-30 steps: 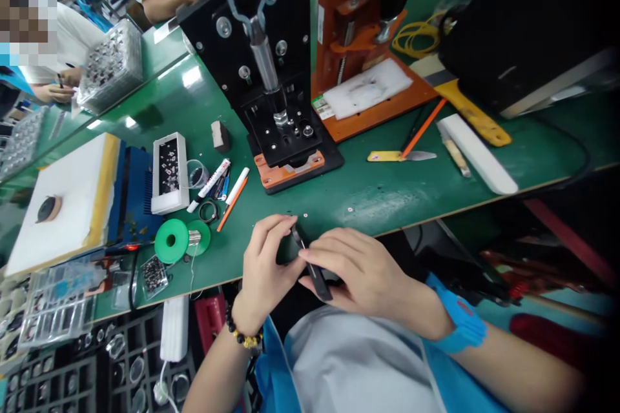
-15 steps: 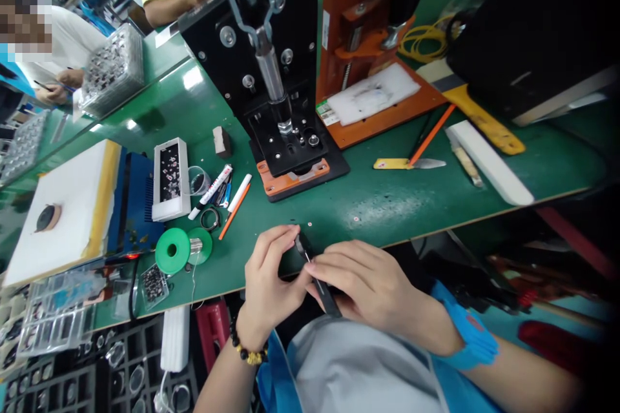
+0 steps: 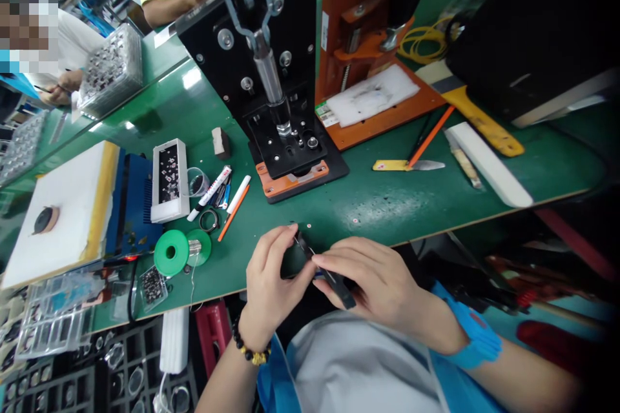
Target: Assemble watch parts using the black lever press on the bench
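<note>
A slim black tool slants between the two hands, above the near edge of the green bench and close to the wearer's apron. The right hand pinches it, fingers nearly straight and laid together along the top, the thumb below. At the tool's upper end is a small dark piece; whether the two are joined cannot be told. The left hand grips this piece between bent fingertips and thumb, leaving a rounded gap inside the curve of the hand. The thumb's tip comes close to the right fingertips.

Just beyond the hands, a black press stands on the bench, an orange plate at its foot. Left of it lie an orange stick, a white marker and a green spool. To the right, a yellow-handled knife lies flat.
</note>
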Tool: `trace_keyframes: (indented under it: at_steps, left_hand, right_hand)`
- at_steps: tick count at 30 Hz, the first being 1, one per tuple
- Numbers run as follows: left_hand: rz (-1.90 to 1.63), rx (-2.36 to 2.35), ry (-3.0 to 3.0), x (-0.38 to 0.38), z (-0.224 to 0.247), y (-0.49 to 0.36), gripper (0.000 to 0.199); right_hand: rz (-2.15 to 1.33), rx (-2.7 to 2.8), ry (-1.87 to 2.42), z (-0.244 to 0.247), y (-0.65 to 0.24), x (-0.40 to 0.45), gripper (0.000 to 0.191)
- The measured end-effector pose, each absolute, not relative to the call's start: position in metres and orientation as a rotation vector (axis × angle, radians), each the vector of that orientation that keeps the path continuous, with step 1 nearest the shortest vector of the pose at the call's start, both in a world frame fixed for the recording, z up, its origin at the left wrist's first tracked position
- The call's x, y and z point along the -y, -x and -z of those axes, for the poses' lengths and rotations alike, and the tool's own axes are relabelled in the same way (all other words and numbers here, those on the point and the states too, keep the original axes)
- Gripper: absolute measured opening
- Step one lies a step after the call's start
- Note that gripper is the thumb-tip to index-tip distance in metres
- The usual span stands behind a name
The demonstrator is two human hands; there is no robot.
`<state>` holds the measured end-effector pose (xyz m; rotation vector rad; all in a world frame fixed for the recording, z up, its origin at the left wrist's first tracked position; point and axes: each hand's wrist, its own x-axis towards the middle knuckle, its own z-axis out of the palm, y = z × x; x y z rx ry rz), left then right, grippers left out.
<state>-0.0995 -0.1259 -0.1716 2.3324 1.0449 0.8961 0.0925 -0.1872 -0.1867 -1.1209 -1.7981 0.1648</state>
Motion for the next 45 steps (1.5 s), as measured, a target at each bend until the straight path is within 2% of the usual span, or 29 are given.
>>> trace_keyframes:
  at_steps: [5,8,11,15,18,34,37,41,45]
  left_hand:
    - [-0.956,-1.087,-2.303,0.124,0.17,0.097,0.044]
    - [-0.917,-1.125,-2.183,0.123,0.167,0.098,0.045]
    - [-0.857,-1.152,-2.01,0.121,0.165,0.101,0.044]
    - [-0.826,-1.109,-1.83,0.118,0.165,0.107,0.054]
    - [-0.838,-1.098,-1.773,0.118,0.165,0.109,0.055]
    - [-0.833,-1.073,-1.674,0.117,0.164,0.109,0.045]
    - [-0.89,-1.041,-1.5,0.116,0.165,0.11,0.037]
    - [-0.94,-1.01,-1.367,0.114,0.166,0.11,0.039]
    - [-0.965,-0.943,-1.374,0.114,0.165,0.111,0.026]
  right_hand:
    - [-0.098,1.833,1.052,0.167,-0.094,0.194,0.027]
    - [-0.08,1.781,1.061,0.158,-0.102,0.195,0.033]
    - [-0.002,1.711,1.356,0.162,-0.116,0.188,0.045]
    - [0.052,1.758,1.75,0.179,-0.129,0.175,0.046]
    - [0.074,1.782,1.832,0.185,-0.128,0.173,0.046]
    - [0.112,1.67,1.87,0.186,-0.128,0.177,0.048]
    - [-0.012,1.692,1.727,0.179,-0.12,0.178,0.044]
    - [-0.323,1.823,1.475,0.172,-0.1,0.173,0.043]
    - [-0.433,1.804,1.329,0.174,-0.085,0.161,0.029]
